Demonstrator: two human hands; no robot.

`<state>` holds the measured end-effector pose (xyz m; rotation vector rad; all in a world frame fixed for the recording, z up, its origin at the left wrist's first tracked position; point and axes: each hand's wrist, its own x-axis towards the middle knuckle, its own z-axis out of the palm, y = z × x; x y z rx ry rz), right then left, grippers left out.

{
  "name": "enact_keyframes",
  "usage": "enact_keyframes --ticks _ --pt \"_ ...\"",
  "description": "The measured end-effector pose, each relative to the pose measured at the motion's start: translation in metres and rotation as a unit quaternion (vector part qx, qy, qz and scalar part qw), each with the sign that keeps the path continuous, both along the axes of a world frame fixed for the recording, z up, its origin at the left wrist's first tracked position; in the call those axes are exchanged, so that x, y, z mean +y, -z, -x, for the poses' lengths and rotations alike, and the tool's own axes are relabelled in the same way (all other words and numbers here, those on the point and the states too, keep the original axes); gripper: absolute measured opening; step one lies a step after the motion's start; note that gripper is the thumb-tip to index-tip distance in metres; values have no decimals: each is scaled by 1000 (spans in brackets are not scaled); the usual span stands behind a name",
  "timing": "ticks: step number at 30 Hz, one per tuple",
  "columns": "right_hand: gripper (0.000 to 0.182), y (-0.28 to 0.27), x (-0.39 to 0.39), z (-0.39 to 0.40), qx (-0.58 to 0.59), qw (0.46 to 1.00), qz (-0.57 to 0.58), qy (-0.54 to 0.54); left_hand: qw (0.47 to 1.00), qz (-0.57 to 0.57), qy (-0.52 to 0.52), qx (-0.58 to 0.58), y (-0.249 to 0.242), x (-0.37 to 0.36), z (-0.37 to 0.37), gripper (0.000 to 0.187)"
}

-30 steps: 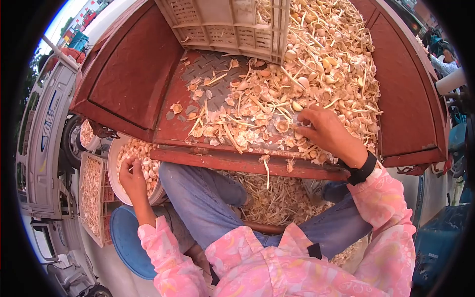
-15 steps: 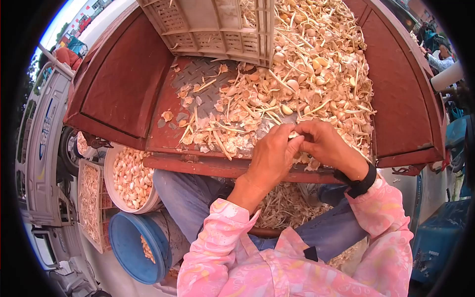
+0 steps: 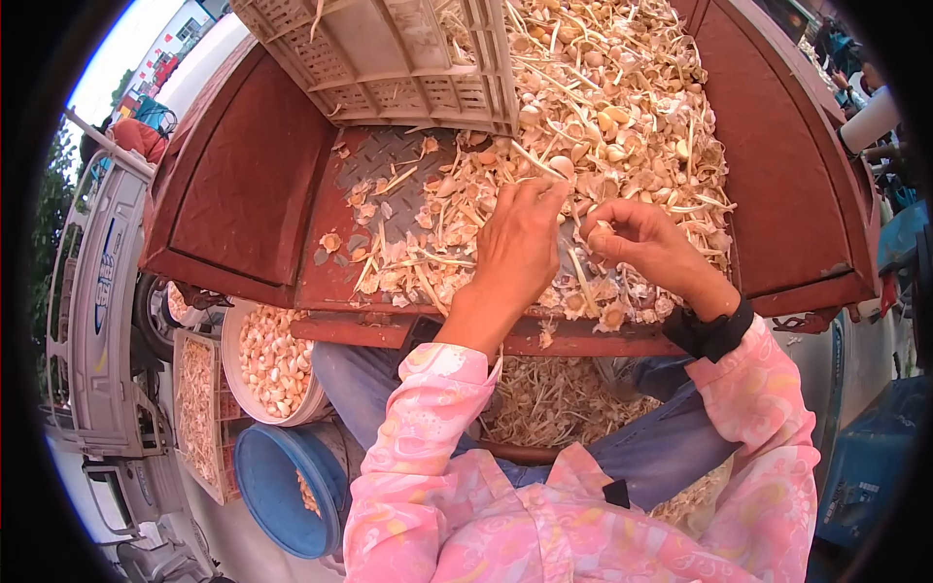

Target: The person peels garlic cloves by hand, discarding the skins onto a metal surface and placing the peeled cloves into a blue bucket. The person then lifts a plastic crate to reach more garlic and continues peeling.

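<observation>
Loose garlic cloves, skins and dry stalks (image 3: 622,146) cover much of the red metal cart bed (image 3: 326,209). My left hand (image 3: 525,233) reaches over the heap, its fingertips closed at a pale garlic bulb (image 3: 562,167) with a stalk. To its right, my right hand (image 3: 646,243) curls thumb and fingers round a small garlic clove (image 3: 602,230). The two hands are apart. A dark band circles the right wrist. Below the hands, skins lie along the cart's front edge.
A plastic crate (image 3: 408,83) stands tilted on the cart. At lower left are a white bucket of cloves (image 3: 231,361), a blue bucket (image 3: 260,486) and a crate of scraps (image 3: 199,413). A grey vehicle (image 3: 107,340) stands at far left; people are at the upper right edge.
My hands, together before, have separated. The left hand has moved up and left to the bulb; the right has shifted slightly up and holds a clove. The view has shifted slightly.
</observation>
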<state>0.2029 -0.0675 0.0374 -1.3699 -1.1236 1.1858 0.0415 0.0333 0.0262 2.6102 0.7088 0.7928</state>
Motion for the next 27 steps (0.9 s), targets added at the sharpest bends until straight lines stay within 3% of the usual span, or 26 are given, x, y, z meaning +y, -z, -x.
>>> enact_keyframes --ticks 3,9,12,14,16,18,21,25,27 --pt "10 11 4 -10 -2 999 -30 -15 994 17 20 105 18 1 -21 21" --pt "10 8 19 -4 -156 987 42 22 991 43 -14 122 22 -15 4 7" --pt "10 18 51 3 -412 884 -220 -19 996 52 -35 63 21 -15 27 11" --pt "9 12 68 16 -515 837 -182 -39 995 75 -41 -41 19 -11 42 16" --pt "8 19 85 22 -584 795 -148 -64 924 366 -58 -90 12 -7 53 24" --pt "7 29 92 19 -607 770 -167 -102 771 601 -62 -199 3 -7 62 25" --pt "8 24 85 19 -590 785 -132 -133 649 702 -33 -291 7 -9 70 26" --pt "12 21 57 20 -437 887 -145 -28 518 770 4 -372 16 -24 68 29" --pt "14 -4 34 43 -393 900 -179 -58 450 807 42 -380 27 -37 66 35"
